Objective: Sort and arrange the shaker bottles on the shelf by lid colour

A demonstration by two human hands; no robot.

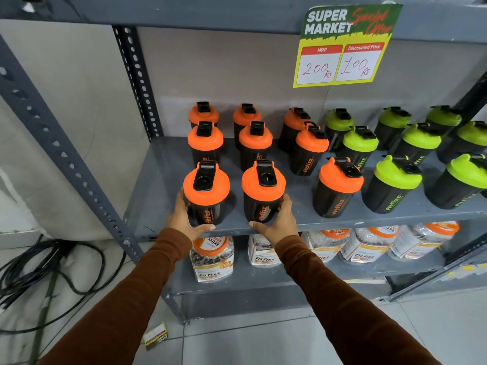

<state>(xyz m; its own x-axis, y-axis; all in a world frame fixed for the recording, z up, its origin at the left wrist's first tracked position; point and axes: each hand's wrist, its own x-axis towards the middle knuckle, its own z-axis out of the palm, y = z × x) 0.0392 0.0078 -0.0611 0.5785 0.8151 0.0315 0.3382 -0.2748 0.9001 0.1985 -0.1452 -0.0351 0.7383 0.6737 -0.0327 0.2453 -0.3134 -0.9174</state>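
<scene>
My left hand point(184, 219) is wrapped around the black body of the front-left orange-lidded bottle point(206, 193), fingers on its far left side, thumb curled under its base at the shelf edge. My right hand point(279, 222) grips the neighbouring orange-lidded bottle point(263, 192) in the same manner, fingers on its right side, thumb at the front of the base. Both bottles stand upright at the front edge of the grey metal shelf point(158, 191), near each other but apart.

Behind them, two more rows of orange-lidded bottles point(255, 139) stand upright, three across. A further orange-lidded bottle point(340, 187) stands alone in the front row to the right. Green-lidded bottles point(395, 180) occupy the right portion of the shelf, in rows.

A price sign point(345, 46) hangs from the shelf above, marked 200 and 100. Jars with orange lids point(213, 255) sit on the shelf below. Black cables point(52, 262) lie on the floor to the left. A small box point(156, 335) lies on the tiles near the rack foot.
</scene>
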